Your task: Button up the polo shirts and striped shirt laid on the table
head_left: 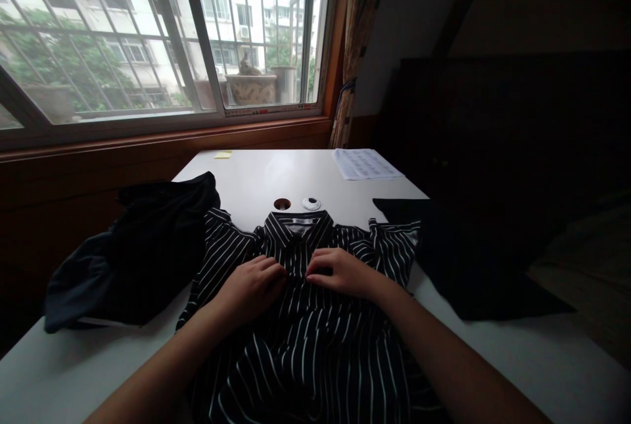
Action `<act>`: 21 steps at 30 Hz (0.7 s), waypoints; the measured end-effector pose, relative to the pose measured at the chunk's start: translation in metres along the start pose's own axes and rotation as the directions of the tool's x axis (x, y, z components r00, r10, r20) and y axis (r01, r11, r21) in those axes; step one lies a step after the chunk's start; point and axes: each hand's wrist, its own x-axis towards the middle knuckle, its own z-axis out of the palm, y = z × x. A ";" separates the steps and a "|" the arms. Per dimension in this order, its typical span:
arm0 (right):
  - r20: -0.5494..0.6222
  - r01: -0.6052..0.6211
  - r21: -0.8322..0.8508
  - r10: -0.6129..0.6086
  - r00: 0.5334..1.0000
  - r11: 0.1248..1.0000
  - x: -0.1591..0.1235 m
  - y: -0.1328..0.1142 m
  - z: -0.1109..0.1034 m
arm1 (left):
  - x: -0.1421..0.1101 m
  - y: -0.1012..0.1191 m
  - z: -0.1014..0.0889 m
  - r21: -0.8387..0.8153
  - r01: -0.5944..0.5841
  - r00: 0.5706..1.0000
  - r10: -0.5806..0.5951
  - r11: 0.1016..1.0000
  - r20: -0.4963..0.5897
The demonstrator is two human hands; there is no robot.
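Observation:
A black shirt (pixel 340 352) with white stripes lies front side up, its collar pointing away from me and its lower part rumpled. My left hand (pixel 261 279) is on the chest just left of the button line, fingers curled down onto the cloth. Opposite it, my right hand (pixel 338 269) pinches the fabric beside the button line between thumb and fingers. A small gap separates the two hands. The buttons between them are too dark to make out.
The shirt rests on a white table (pixel 276 171). To the left is a heap of dark clothes (pixel 148 253); on the right lies a flat dark cloth (pixel 473 273). Printed papers (pixel 367 164), a yellow note (pixel 223 154), a cable hole (pixel 282 204) and its white cover (pixel 311 204) are farther back.

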 end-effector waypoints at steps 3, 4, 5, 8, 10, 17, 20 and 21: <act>-0.002 -0.003 0.070 0.003 1.000 0.998 0.000 -0.005 0.001 | -0.003 0.004 0.000 -0.067 -0.025 0.998 0.029 0.997 0.060; -0.059 -0.003 0.065 0.007 0.998 0.998 0.001 -0.005 0.001 | -0.003 0.006 0.000 -0.091 -0.033 0.996 0.040 0.995 0.076; -0.131 -0.006 0.050 0.012 0.991 0.999 0.002 -0.005 0.002 | -0.004 0.007 0.001 -0.115 -0.038 0.995 0.049 0.993 0.091; -0.288 -0.034 -0.022 0.026 0.957 0.999 0.004 -0.001 0.007 | -0.004 0.009 0.001 -0.206 -0.032 0.993 0.055 0.978 0.109; -0.261 -0.042 -0.079 0.021 0.965 0.996 0.005 0.003 0.011 | -0.004 0.010 0.002 -0.278 -0.011 0.993 0.044 0.961 0.112; -0.198 -0.054 -0.125 0.029 0.980 0.991 0.008 0.005 0.019 | -0.001 0.008 0.005 -0.483 0.117 0.991 -0.137 0.868 -0.005; -0.236 -0.019 -0.003 0.018 0.972 1.000 0.009 -0.001 0.018 | 0.001 0.006 0.007 -0.544 0.167 0.973 -0.226 0.822 -0.042; -0.241 -0.011 0.034 0.019 0.970 0.999 0.009 -0.003 0.018 | 0.002 0.005 0.007 -0.552 0.172 0.969 -0.241 0.816 -0.055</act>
